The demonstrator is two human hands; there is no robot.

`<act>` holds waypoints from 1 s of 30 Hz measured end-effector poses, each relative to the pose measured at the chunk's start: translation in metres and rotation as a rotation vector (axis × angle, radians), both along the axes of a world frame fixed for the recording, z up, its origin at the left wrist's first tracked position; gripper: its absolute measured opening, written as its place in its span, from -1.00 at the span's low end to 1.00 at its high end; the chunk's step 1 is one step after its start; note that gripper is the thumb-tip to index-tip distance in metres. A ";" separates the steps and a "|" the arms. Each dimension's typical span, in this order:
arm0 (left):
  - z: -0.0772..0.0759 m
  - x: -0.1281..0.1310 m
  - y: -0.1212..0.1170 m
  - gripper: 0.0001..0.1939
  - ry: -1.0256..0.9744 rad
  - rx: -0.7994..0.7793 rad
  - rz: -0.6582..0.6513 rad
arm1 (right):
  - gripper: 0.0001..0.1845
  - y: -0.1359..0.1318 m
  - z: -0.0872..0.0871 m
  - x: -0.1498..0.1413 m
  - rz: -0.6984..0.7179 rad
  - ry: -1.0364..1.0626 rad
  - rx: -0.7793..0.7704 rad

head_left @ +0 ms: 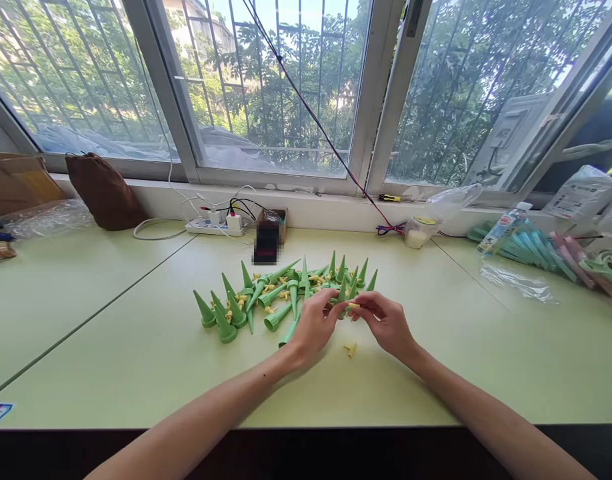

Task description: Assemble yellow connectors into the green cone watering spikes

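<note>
My left hand (318, 321) and my right hand (386, 323) meet just above the table at the right end of a heap of green plastic spikes (225, 330). Between their fingertips is a small yellow plastic fitting (354, 305), pinched from both sides. Part of it is hidden by my fingers. Green cones rise right behind my hands; whether any of them touches my fingers I cannot tell. Among the spikes lie several more yellow fittings. One loose yellow T-shaped fitting (351, 349) rests on the table in front of my hands.
On the pale green table (136, 373), a power strip (213, 227) with cables and a small box (280, 227) stand by the window. A brown bag (103, 193) is at the back left. To the right are a jar (419, 233), a bottle (505, 228) and plastic pieces.
</note>
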State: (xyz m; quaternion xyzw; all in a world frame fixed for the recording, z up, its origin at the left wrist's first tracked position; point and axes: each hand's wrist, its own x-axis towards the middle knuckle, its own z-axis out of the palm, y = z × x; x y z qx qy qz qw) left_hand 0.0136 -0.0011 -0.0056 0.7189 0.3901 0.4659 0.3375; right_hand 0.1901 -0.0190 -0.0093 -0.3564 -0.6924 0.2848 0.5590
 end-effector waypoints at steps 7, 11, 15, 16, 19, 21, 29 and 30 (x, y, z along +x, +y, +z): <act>-0.004 -0.002 0.000 -0.82 0.106 0.128 0.042 | -0.79 -0.002 0.001 -0.003 0.011 0.027 -0.053; -0.004 -0.002 -0.001 -0.83 0.155 0.170 0.047 | -0.80 -0.002 0.001 -0.003 0.016 0.020 -0.063; -0.002 -0.002 -0.003 -0.84 0.161 0.205 0.021 | -0.78 -0.002 -0.001 -0.001 0.007 -0.011 -0.068; -0.001 -0.002 -0.003 -0.85 0.167 0.215 0.015 | -0.77 -0.002 -0.002 -0.001 0.009 -0.017 -0.074; 0.002 -0.003 -0.005 -0.86 0.186 0.236 0.002 | -0.74 -0.001 -0.005 -0.001 0.036 -0.015 -0.106; 0.002 -0.002 -0.006 -0.87 0.186 0.231 0.005 | -0.73 -0.001 -0.007 -0.001 0.054 0.000 -0.125; -0.002 0.005 -0.002 -0.76 0.022 0.102 -0.001 | -0.72 0.003 -0.005 0.001 -0.038 0.016 -0.096; -0.002 0.005 -0.001 -0.75 -0.001 0.066 -0.002 | -0.74 0.003 -0.005 0.002 -0.030 0.010 -0.092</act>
